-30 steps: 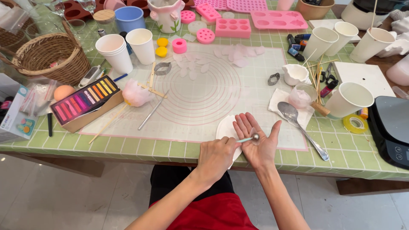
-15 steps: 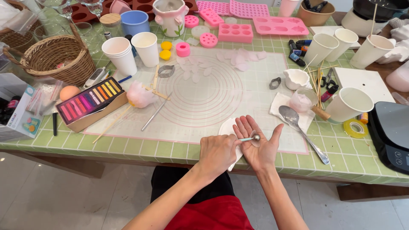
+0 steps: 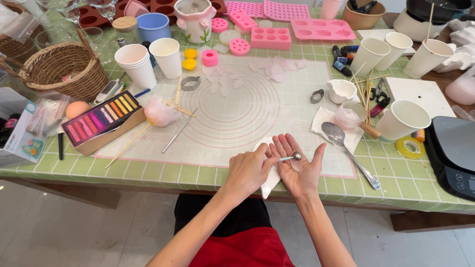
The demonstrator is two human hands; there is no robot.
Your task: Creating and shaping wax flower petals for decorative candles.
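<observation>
My right hand (image 3: 299,168) lies palm up at the table's front edge, fingers spread. My left hand (image 3: 247,170) is shut on a thin metal ball-tipped tool (image 3: 291,157). The tool's ball end rests on the right palm, where a pale thin piece seems to lie. A white sheet of paper (image 3: 269,183) lies under both hands on the white round-marked silicone mat (image 3: 232,113). Several pale pink petals (image 3: 277,66) lie at the mat's far side.
A metal spoon (image 3: 346,148) lies on a tissue right of my hands, with paper cups (image 3: 401,118) beyond it. A box of coloured pastels (image 3: 99,121), a pink lump (image 3: 158,111) and a wicker basket (image 3: 59,69) are on the left. Pink moulds (image 3: 321,29) are at the back and a black scale (image 3: 452,153) at far right.
</observation>
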